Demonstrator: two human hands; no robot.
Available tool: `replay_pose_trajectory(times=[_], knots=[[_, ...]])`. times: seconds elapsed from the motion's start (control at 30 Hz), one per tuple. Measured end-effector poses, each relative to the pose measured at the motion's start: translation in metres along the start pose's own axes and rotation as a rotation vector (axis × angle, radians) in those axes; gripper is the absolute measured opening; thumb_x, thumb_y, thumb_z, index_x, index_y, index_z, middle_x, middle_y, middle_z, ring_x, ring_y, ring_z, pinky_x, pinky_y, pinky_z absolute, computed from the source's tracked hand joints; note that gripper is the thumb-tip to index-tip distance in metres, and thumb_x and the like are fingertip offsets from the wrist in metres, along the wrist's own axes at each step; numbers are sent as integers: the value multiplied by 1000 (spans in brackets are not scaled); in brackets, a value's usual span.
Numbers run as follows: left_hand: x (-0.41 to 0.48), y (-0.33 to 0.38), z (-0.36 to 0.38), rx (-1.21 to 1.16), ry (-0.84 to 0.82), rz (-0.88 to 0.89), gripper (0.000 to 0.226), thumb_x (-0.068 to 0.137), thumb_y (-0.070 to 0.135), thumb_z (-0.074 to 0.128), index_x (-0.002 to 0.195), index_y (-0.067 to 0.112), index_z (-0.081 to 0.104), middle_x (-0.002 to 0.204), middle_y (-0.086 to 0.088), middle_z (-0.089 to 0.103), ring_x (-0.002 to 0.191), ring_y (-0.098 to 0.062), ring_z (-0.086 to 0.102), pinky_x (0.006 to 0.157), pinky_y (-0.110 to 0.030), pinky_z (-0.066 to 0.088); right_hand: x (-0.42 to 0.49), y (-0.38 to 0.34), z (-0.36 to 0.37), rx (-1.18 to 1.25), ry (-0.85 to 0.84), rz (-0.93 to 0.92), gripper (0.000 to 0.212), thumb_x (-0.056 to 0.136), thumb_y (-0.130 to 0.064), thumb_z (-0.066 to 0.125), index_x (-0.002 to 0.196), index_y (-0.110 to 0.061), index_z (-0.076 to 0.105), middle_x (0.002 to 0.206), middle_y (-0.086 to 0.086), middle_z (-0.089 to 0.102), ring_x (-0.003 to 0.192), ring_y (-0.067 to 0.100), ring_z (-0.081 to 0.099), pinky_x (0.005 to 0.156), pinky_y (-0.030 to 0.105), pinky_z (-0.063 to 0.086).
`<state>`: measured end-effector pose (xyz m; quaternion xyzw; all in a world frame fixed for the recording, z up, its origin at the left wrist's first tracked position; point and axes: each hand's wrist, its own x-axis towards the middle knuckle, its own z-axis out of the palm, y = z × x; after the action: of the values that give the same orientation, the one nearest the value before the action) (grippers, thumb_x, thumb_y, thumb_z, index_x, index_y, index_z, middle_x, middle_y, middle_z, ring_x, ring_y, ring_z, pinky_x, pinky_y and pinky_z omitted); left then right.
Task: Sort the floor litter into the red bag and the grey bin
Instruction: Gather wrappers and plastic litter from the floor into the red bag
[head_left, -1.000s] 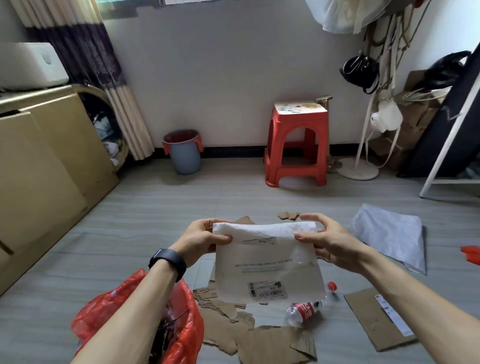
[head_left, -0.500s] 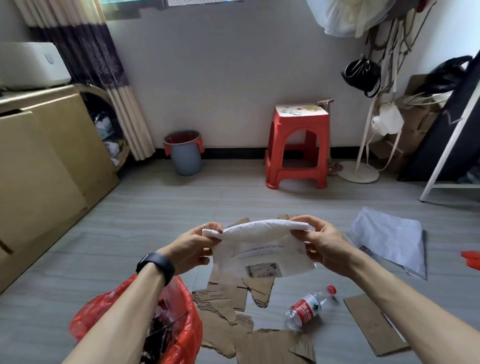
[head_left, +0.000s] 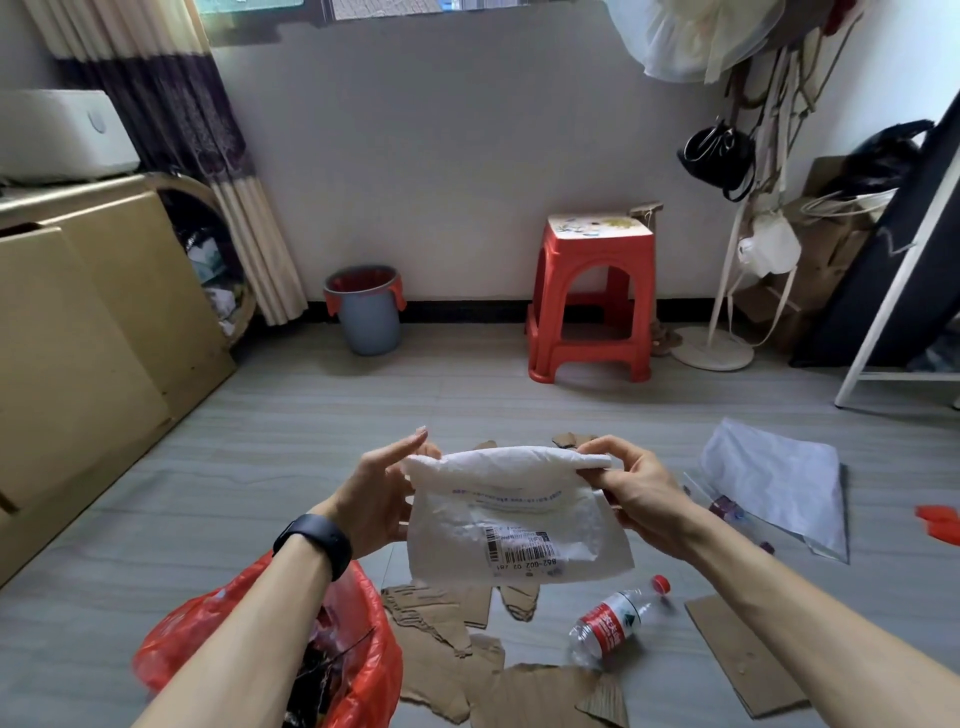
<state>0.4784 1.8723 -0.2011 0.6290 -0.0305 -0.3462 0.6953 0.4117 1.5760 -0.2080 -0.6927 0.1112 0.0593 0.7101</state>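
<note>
mailer: white padded mailer (head_left: 514, 519), held up in the air between both hands, right above the cardboard scraps. Top edge was folded over toward the camera, and the barcode label sat near the lower edge, upside down from this angle.
left hand (head_left: 379, 499): fingers pretty much straight and pointing up, laid against the left end of the fold, not curled round it. Had a black watch (head_left: 314, 540) on the wrist.
right hand (head_left: 636, 488): pinched the right end of the fold, fingers over the top and thumb on the near side.
red bag (head_left: 176, 636): sat on the floor (head_left: 260, 467) at lower left, just under the left forearm, below and left of the mailer. Mouth gaped open with dark stuff inside.
grey bin (head_left: 370, 322): stood way back against the wall with a red liner over the rim, between the curtain (head_left: 171, 104) and the red stool (head_left: 592, 296), well apart from the hands.
bottle (head_left: 613, 621): lay on its side on the floor, down and right of the mailer. Clear plastic, red label, red cap pointing up-right.
cardboard scraps (head_left: 447, 629): torn brown bits spread across the floor beside the red bag, with a bigger chunk nearer the camera.
flat cardboard (head_left: 743, 654): lay off to the right, partly under the right forearm.
white sheet (head_left: 774, 478): crinkly whitish thing, flat on the floor just right of the right hand. Couldn't tell whether bag or paper.
red bits (head_left: 940, 522): lay at the far right edge, cut off by the frame.
</note>
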Motion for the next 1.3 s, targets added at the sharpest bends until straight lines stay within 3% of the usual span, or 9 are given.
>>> replay_pose_trajectory(times=[0.1,0.23,0.4,0.53,0.73,0.87,0.97,1.07,1.3], knots=[[2,-3,4,52,104,50,31,70,34,82,84,27,55,89,-5,61,67,-23,62,49,-27,50,3,2,0,-4,-9,32,27,95,-5,53,92,-23,73,96,13,68,70,22,62,56,30,46],[6,-3,7,3,222,122,55,59,11,85,105,15,57,99,-10,67,69,-21,67,53,-31,55,-1,1,-2,27,-167,147,38,81,-37,70,114,-18,66,122,15,61,92,38,68,70,45,56],[5,0,13,35,271,192,49,71,-6,80,114,6,59,95,-11,71,73,-18,70,56,-29,57,-2,2,-1,-14,-166,192,60,79,-48,74,127,-17,57,122,20,65,98,34,72,84,46,59],[6,1,13,50,282,263,57,53,-4,83,106,1,65,87,-11,71,72,-18,68,60,-27,56,-11,3,-3,-239,-282,218,54,85,-58,65,119,-16,66,111,14,71,99,30,72,87,43,59],[5,1,11,-37,260,216,41,66,-3,81,101,13,68,91,-9,70,71,-20,66,54,-24,54,0,1,-8,-12,-188,123,45,78,-20,81,121,-14,66,112,14,73,96,32,71,81,45,60],[-4,-3,9,34,93,26,37,88,33,68,123,28,57,109,-7,68,80,-26,69,57,-32,57,6,8,-17,86,-201,133,48,78,-9,78,124,-15,66,118,17,70,100,34,69,86,49,56],[-8,-1,15,126,-17,-152,61,86,68,51,128,25,58,116,-9,70,101,-28,69,73,-39,58,9,11,-18,109,-183,63,46,82,-5,74,126,-16,66,118,18,69,105,37,68,84,48,58],[-9,5,16,79,-33,-172,72,80,84,34,124,31,54,103,-11,71,82,-32,71,67,-41,59,13,9,-16,91,-69,-41,38,86,2,69,120,-14,70,120,20,68,100,35,69,74,37,60],[0,4,13,-59,164,-105,42,84,34,72,118,11,63,108,-14,67,81,-29,72,69,-38,62,9,6,-10,91,8,-43,29,88,9,61,107,-7,76,118,13,71,105,33,67,92,49,53]])
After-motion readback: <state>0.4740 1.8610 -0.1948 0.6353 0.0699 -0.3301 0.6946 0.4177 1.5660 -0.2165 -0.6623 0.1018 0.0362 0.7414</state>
